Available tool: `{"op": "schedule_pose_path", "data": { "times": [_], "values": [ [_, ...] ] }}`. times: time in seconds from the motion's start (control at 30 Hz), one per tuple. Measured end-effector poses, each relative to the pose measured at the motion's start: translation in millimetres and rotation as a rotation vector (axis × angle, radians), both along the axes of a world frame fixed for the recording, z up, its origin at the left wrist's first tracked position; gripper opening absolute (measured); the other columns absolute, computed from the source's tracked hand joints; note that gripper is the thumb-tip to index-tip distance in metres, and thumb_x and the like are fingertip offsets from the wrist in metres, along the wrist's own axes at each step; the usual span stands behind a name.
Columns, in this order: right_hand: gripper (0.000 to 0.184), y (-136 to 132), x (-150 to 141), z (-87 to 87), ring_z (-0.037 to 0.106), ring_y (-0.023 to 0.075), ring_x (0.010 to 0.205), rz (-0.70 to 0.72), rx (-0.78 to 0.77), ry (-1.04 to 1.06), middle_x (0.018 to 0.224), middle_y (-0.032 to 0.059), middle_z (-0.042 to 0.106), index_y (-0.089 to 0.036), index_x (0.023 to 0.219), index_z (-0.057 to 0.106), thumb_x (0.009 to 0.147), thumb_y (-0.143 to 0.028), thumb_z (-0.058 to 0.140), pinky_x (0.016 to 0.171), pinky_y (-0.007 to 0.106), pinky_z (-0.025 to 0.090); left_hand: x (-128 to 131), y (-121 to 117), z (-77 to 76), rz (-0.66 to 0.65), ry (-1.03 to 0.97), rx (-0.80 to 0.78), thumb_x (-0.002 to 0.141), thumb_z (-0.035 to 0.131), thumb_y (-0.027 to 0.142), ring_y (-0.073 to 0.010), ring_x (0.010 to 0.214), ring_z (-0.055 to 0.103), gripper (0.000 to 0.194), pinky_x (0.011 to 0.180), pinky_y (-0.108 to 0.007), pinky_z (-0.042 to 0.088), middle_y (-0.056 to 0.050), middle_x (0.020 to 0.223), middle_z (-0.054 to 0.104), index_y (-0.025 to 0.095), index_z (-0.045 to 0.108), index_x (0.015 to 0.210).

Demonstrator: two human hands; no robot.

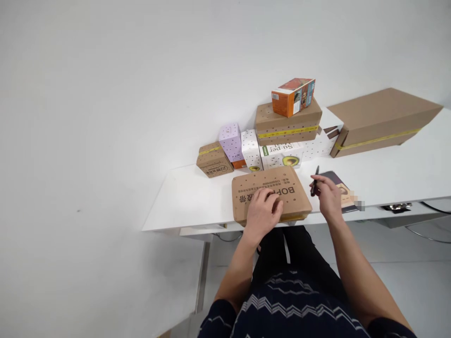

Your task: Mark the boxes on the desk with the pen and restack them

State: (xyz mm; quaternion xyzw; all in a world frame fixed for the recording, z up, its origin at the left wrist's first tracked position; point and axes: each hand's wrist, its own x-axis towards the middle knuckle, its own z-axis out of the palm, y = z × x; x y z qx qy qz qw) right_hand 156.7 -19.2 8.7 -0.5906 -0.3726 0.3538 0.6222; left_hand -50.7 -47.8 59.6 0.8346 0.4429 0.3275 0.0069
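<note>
A brown cardboard box printed with dark letters and small holes lies at the front edge of the white table. On its top rests my left hand, fingers bent and a little apart, with nothing held in them. To the right of the box, my right hand is closed on a black pen that points up and away from me. Under and beside that hand lies a dark flat booklet or packet with a picture on it, partly covered by the hand.
Behind stand a small brown box, a lilac box, white avocado-printed boxes, a taped brown box with an orange box on top, and a long brown box at right. A metal clip-like object sits at the table edge.
</note>
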Motion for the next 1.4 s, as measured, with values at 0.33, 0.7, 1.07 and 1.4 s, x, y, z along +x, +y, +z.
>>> {"op": "schedule_pose_path", "data": {
  "times": [0.33, 0.7, 1.07, 1.4],
  "values": [
    [0.017, -18, -37, 68.6, 0.048, 0.0106, 0.049, 0.160, 0.264, -0.067, 0.052, -0.0073, 0.051, -0.024, 0.081, 0.050, 0.083, -0.038, 0.060, 0.054, 0.024, 0.042, 6, 0, 3.6, -0.019, 0.066, -0.025, 0.089, 0.049, 0.027, -0.0225, 0.111, 0.053, 0.026, 0.100, -0.039, 0.046, -0.007, 0.119, 0.060, 0.019, 0.061, 0.111],
    [0.017, -4, -41, 60.7, 0.063, 0.0164, 0.071, 0.383, 0.039, -0.396, 0.079, 0.0008, 0.068, -0.022, 0.094, 0.061, 0.082, -0.033, 0.054, 0.067, 0.029, 0.049, 8, 4, 7.1, -0.019, 0.100, -0.045, 0.089, 0.049, 0.026, -0.0215, 0.111, 0.053, 0.026, 0.099, -0.040, 0.047, -0.007, 0.116, 0.063, 0.020, 0.061, 0.112],
    [0.024, -1, -45, 60.8, 0.064, 0.0188, 0.081, 0.387, 0.049, -0.491, 0.092, 0.0044, 0.070, -0.021, 0.097, 0.064, 0.086, -0.038, 0.050, 0.073, 0.030, 0.050, 9, 4, 6.9, -0.027, 0.081, -0.056, 0.089, 0.050, 0.025, -0.0214, 0.111, 0.052, 0.026, 0.099, -0.038, 0.046, -0.007, 0.115, 0.063, 0.019, 0.061, 0.111],
    [0.022, 2, -46, 58.2, 0.064, 0.0192, 0.079, 0.396, 0.073, -0.560, 0.090, 0.0043, 0.070, -0.022, 0.095, 0.063, 0.088, -0.035, 0.048, 0.072, 0.031, 0.051, 9, 4, 7.5, -0.027, 0.081, -0.051, 0.089, 0.049, 0.025, -0.0219, 0.110, 0.053, 0.026, 0.099, -0.039, 0.047, -0.007, 0.115, 0.063, 0.020, 0.061, 0.112]
  ]
}}
